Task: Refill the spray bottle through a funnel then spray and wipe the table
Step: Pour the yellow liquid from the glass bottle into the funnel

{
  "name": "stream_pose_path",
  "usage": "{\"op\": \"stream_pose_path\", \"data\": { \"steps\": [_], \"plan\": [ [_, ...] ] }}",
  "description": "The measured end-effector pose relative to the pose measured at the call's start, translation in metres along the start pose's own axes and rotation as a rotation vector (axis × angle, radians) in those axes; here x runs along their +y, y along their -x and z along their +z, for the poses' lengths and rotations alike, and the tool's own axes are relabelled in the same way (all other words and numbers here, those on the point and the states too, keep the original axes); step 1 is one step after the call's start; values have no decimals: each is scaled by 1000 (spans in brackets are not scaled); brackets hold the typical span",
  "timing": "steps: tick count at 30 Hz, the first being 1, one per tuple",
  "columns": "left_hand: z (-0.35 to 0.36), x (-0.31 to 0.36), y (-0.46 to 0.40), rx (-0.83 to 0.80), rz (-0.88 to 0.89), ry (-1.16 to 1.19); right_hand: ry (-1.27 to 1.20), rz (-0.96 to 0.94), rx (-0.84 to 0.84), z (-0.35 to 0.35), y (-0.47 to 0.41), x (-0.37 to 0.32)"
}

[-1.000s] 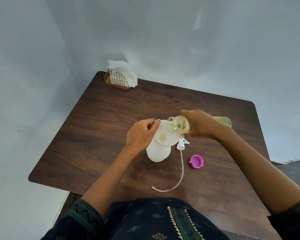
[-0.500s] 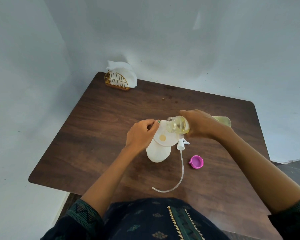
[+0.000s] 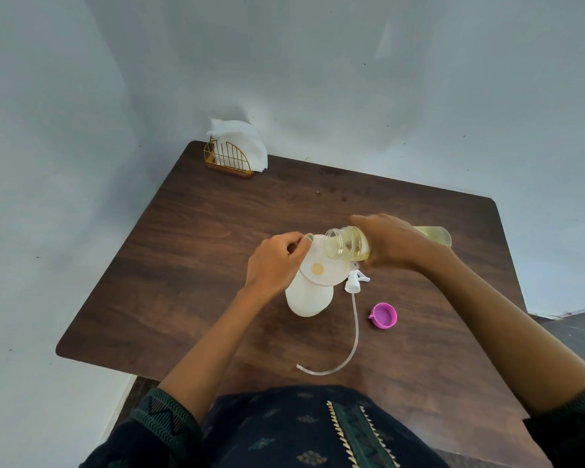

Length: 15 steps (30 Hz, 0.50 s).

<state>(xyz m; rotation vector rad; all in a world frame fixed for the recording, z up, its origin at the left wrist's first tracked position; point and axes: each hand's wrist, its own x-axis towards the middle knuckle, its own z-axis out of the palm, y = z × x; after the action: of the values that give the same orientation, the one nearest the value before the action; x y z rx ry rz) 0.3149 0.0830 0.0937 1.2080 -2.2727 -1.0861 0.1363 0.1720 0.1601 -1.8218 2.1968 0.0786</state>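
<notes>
From the head view, the white spray bottle [image 3: 308, 298] stands upright near the middle of the bench [image 3: 190, 265], with a wide pale funnel [image 3: 321, 266] seated in its neck. The left hand [image 3: 274, 261] pinches the funnel's rim on the side away from the refill bottle [image 3: 347, 246], which the right hand [image 3: 390, 244] wraps round its body and tips nearly level, mouth over the funnel's bowl. The yellowish liquid sits low in the tilted bottle; a small pool shows at the funnel's throat. The likely trouble is a spill — a sudden steeper tilt could send liquid past the rim, or the funnel could rock if the pinch loosens. The sprayer head [image 3: 353, 282] with its tube lies just beside the spray bottle, and a pink cap [image 3: 384, 315] a little beyond it — both in the path of any overflow.
</notes>
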Motion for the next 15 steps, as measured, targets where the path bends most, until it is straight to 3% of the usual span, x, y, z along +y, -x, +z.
{"op": "stream_pose_path", "data": {
  "steps": [15],
  "plan": [
    [0, 0, 0, -3, -7, -7, -6, -2, 3, 0, 1, -1]
  ]
}}
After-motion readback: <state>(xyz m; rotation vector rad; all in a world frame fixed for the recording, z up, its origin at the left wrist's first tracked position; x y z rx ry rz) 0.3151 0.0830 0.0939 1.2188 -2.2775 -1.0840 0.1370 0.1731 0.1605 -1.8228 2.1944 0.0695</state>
